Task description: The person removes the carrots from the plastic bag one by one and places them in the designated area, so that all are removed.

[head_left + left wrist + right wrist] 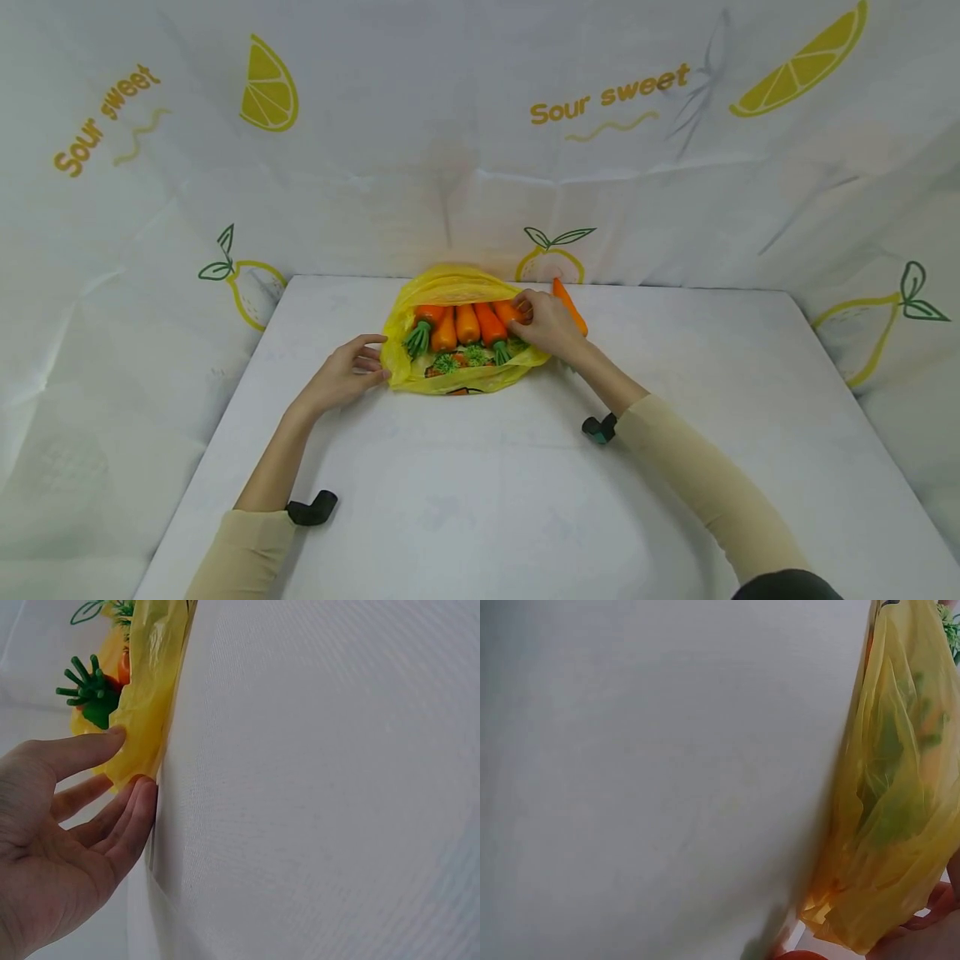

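A yellow plastic bag [450, 287] lies at the far edge of the white table, its mouth facing the person. Inside are several orange toy carrots [467, 323] with green tops, side by side. My left hand [345, 375] touches the bag's left side with its fingertips, thumb apart from the fingers; the left wrist view has the thumb at the bag's edge. At the right end of the mouth, my right hand [553, 325] pinches the rightmost carrot [507, 312] between thumb and fingers. The right wrist view shows only part of this hand, behind the bag.
Another carrot [570, 307] lies outside the bag, just beyond the right hand. The white table [465, 483] ends close behind the bag, where a pale cloth backdrop [420, 150] with lemon prints rises. Black wrist mounts [312, 507] sit at both sleeves.
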`<state>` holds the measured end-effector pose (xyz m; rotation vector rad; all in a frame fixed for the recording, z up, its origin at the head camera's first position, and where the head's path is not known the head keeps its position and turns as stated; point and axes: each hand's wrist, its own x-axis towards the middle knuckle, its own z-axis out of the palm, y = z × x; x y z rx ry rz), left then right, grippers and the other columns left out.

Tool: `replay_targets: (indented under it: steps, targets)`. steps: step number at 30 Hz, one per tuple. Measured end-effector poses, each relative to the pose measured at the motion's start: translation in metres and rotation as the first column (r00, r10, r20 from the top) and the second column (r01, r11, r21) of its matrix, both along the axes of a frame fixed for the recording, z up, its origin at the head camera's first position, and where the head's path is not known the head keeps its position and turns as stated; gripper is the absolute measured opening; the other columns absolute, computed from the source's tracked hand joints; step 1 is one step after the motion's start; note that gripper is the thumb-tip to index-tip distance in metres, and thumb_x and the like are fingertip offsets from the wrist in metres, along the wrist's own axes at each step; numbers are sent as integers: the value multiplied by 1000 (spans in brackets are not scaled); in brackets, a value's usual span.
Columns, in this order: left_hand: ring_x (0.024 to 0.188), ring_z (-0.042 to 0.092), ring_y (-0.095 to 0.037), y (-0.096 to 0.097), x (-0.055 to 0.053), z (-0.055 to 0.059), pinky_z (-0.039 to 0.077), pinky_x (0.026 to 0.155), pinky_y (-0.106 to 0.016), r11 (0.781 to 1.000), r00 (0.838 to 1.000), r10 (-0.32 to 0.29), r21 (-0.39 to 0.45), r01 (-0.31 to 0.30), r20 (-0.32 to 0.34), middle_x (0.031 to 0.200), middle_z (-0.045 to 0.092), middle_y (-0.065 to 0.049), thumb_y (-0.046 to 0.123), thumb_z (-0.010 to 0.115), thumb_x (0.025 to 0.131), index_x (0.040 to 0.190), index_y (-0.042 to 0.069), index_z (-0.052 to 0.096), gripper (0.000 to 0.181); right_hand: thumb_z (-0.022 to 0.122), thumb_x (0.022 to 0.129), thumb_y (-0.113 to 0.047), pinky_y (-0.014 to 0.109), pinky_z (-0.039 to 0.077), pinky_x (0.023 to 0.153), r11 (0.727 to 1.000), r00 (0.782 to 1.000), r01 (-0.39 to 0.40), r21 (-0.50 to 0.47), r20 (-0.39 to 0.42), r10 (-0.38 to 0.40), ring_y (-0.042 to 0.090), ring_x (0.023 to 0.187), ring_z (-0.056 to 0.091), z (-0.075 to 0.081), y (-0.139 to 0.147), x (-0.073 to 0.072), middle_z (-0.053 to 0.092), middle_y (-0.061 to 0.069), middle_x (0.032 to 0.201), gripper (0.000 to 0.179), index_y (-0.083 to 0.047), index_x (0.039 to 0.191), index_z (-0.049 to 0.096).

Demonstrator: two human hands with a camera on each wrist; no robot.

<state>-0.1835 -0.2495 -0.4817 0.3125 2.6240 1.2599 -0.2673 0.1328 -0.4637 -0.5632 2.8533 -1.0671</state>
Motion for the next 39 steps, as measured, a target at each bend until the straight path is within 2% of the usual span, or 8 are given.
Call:
replay_targets:
  steps: [6, 17, 28, 39]
  targets:
    - [118, 72, -36, 0, -1, 0, 61, 105, -52, 1000, 1000, 1, -7, -1, 4, 136, 67, -27, 14, 77, 101, 157, 3, 50, 64, 78, 98, -21, 51, 62, 99, 999, 1000, 24, 43, 1, -24, 37, 110, 75, -4, -2, -2, 78, 23, 120, 42, 2, 132, 68]
    - [117, 72, -34, 0, 0, 0, 62, 103, -50, 1000, 1000, 6, -1, -6, 6, 136, 68, -26, 14, 77, 101, 157, 3, 50, 64, 79, 96, -21, 51, 62, 97, 999, 999, 33, 6, 16, -34, 37, 108, 75, -4, 0, 1, 78, 23, 118, 43, 1, 131, 69]
    - [116, 72, -34, 1, 0, 1, 63, 103, -49, 1000, 1000, 10, -4, -10, 0, 135, 68, -26, 14, 77, 101, 157, 2, 51, 63, 77, 95, -21, 49, 64, 93, 998, 999, 26, -50, 31, -24, 36, 104, 76, 9, 4, 10, 78, 23, 117, 43, 1, 131, 70]
    - [115, 72, -33, 1, 1, 1, 63, 102, -48, 1000, 1000, 12, -3, -12, -6, 134, 68, -26, 13, 77, 101, 157, 2, 51, 63, 79, 95, -25, 50, 64, 96, 996, 999, 20, -86, 50, -15, 35, 105, 77, 23, 6, 21, 79, 20, 119, 41, -3, 129, 72]
